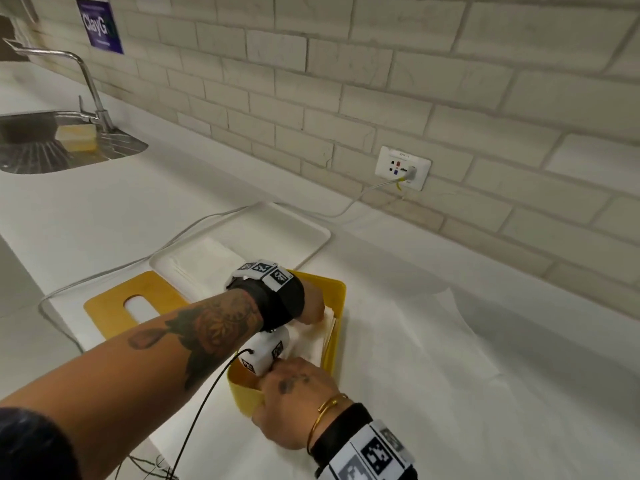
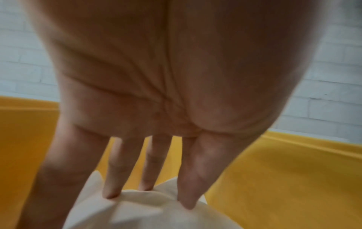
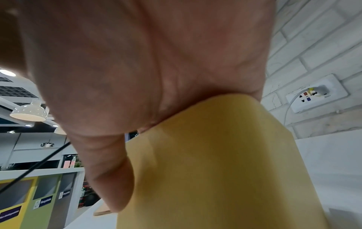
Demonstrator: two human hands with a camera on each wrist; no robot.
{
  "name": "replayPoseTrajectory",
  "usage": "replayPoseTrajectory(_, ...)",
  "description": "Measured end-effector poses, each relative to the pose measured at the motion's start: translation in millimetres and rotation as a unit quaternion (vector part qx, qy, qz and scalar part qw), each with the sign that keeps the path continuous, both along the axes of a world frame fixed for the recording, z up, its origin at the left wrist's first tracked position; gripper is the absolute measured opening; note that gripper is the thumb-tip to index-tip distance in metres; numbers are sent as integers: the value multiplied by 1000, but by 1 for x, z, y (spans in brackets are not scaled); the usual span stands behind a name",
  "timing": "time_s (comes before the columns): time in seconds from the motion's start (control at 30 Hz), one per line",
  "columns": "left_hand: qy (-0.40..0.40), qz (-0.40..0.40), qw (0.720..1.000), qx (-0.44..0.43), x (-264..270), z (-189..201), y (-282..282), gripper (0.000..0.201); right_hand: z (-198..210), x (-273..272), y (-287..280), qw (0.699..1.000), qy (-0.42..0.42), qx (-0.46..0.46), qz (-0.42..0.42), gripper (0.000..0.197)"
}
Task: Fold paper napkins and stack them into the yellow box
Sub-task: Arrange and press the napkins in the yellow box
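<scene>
Fingertips (image 2: 109, 193) on napkin (image 2: 149, 212) — yellow box (image 1: 337, 292) rim gripped.

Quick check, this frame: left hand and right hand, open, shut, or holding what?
Left hand: open, straight fingers pressing the napkins down inside the yellow box.
Right hand: gripping the yellow box's near corner, steadying it.

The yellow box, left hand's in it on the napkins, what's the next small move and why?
Probably press the napkins flat, then lift the left hand out. Its straight fingers already push into the crumpled paper inside the yellow box, while the right hand holds the near wall steady.
</scene>
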State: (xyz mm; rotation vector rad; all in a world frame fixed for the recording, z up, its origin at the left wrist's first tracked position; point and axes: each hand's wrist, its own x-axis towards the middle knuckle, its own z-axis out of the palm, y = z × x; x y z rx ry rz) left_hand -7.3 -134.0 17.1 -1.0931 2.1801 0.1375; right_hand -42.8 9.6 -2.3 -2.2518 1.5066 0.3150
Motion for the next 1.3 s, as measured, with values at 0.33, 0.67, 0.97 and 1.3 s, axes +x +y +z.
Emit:
replayPoseTrajectory(0.33, -17, -42, 998, -39, 3, 15, 3, 44, 21, -3, -6, 999, -32, 30, 25, 41)
replayPoseTrajectory(0.67, -28, -29, 999, 20, 6, 10, -2, 50, 7, 6, -4, 999, -15, 41, -23, 36)
replayPoseTrajectory(0.97, -29, 7, 1000, -4, -2, -7, -2, 42, 5, 11, -3, 999, -1, 42, -26, 45)
replayPoseTrajectory(1.3, 138, 81, 987, -31, 17, 30, 23, 44, 27, -13, 27, 990, -131, -36, -36, 25)
